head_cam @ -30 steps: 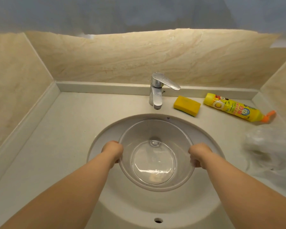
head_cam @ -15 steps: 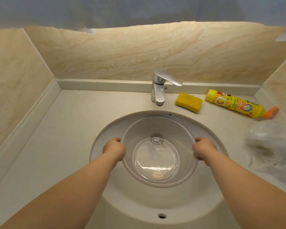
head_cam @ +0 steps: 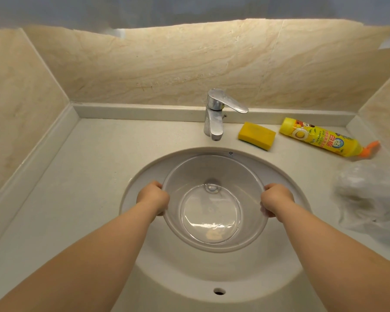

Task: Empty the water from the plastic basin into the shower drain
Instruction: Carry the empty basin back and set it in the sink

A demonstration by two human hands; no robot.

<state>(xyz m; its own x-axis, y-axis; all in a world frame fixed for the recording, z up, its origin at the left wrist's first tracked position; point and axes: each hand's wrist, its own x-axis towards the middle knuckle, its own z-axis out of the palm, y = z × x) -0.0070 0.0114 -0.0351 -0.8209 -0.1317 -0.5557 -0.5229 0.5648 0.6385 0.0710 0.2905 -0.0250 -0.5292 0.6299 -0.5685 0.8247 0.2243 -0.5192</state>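
Now both hands are gripping the clear plastic basin [head_cam: 214, 202] at its rim, left hand [head_cam: 153, 198] on the left edge, right hand [head_cam: 277, 200] on the right edge, fingers curled closed around the lip. Basin is sitting within the bowl of the white sink [head_cam: 144, 262], slightly toward the faucet side; whether its base is touching the sink or hanging just above it, cannot tell. A shallow layer of water [head_cam: 209, 224] is pooling in the basin's flat bottom, catching light near the front edge.

Compared with half a second ago: grip points are looking the same, both hands staying on opposite sides of the rim. Basin is appearing a touch closer to the viewer inside the sink, with its near rim lower in the view; the water's bright line is lying along the near side of the base. A second ago the hands were sitting a little lower on the rim.

Chrome faucet [head_cam: 216, 115] is standing behind the sink, spout pointing toward the basin. On the tabletop [head_cam: 81, 176] to the right: yellow sponge [head_cam: 256, 135] beside the faucet, yellow bottle [head_cam: 320, 137] lying on its side with an orange cap, crumpled clear plastic bag [head_cam: 369, 197] nearer the viewer.
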